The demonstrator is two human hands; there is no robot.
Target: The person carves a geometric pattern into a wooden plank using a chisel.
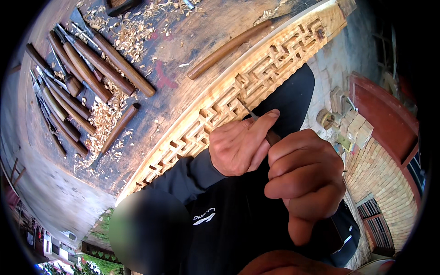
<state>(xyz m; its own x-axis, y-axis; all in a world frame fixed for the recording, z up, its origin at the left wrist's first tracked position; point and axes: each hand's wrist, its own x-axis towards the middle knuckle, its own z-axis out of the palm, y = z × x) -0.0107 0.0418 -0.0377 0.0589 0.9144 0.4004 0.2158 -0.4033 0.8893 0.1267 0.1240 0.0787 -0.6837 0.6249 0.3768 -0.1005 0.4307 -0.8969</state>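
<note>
"How are the two hands placed?"

"Close together. The left hand (240,146) has its fingers curled in, with one digit laid along the neck of a slim carving tool (273,137). The right hand (305,176), just beside it, is closed into a fist at the tool's dark handle; the handle's end is hidden inside."

"And the blade?"

"It points up and away from the left hand, its tip at the carved face of a long pale board (229,98). Whether it is biting into the wood, I cannot tell."

"Where does the board run?"

"Just beyond the hands, slantwise, from below and left of them to far up on their right. Angular fretwork is cut along it. Dark clothing (293,98) shows under its near edge."

"What lies past that?"

"A worn wooden table (181,110). A round wooden handle (229,50) rests on it, beyond the board from the hands. Well to their left are curled shavings (107,119), a lone wooden handle (120,128) beside them, then a cluster of wooden-handled tools (87,73)."

"To the right of the hands?"

"Farther off, a pile of blocks (357,128) near a brick wall (380,178)."
</note>
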